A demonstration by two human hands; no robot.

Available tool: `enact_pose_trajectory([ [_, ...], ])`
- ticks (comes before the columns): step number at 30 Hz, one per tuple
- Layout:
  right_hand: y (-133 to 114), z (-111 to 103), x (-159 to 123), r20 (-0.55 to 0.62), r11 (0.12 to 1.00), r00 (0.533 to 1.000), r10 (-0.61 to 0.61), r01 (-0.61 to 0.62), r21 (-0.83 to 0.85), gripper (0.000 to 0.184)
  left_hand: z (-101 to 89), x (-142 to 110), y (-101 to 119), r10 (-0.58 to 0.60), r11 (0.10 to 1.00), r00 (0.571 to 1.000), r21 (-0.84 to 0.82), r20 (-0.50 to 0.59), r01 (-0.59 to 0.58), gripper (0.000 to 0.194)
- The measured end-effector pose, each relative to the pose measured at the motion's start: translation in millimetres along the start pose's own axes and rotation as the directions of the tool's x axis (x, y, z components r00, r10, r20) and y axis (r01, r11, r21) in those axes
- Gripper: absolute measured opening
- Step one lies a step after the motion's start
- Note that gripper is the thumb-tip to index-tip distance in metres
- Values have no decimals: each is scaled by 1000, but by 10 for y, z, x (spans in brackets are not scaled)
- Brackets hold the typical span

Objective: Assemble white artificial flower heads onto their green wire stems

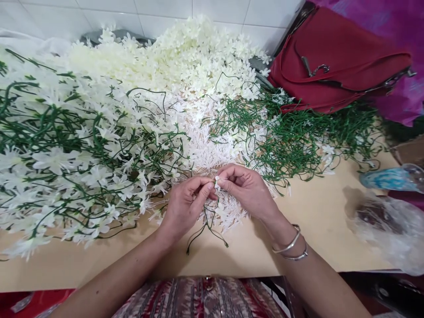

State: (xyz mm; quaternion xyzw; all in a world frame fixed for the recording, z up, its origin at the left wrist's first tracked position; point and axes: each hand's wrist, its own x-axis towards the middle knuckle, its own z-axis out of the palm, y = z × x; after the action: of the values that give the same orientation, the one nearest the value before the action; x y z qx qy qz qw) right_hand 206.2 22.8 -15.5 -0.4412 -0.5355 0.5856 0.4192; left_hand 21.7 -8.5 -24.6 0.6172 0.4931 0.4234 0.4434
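Above the middle of the table, my left hand [187, 201] is closed in a pinch on a green artificial flower stem [209, 221], whose thin branches hang below the fingers. My right hand [247, 187], with two bangles at the wrist, pinches a small white artificial flower piece [217, 182] at the stem's tip. The fingertips of both hands almost meet there. Beneath and behind them lie loose white stamens [207, 148]. To the left is a big heap of white flowers on green stems [54, 161].
Cream blossoms [198, 57] are piled against the tiled wall [218, 9]. Bare green stems [294, 145] spread to the right, below a red handbag [338, 62]. A blue-patterned cup [380, 179] and a clear plastic bag [394, 229] are at the table's right end.
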Motion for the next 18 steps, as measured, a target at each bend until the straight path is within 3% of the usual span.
enact_pose_trajectory([
  [13, 21, 21, 8, 35, 1000, 999, -26, 26, 11, 14, 8, -8, -17, 7, 999, 1000, -44, -3, -7, 17],
  [16, -78, -18, -27, -58, 996, 994, -92, 91, -14, 13, 26, -4, -2, 8, 994, 1000, -106, -4, -8, 18],
  [18, -227, -56, -84, -152, 973, 963, -223, 211, -94, 14, 37, -5, 5, -3, 991, 999, -134, -33, -2, 19],
])
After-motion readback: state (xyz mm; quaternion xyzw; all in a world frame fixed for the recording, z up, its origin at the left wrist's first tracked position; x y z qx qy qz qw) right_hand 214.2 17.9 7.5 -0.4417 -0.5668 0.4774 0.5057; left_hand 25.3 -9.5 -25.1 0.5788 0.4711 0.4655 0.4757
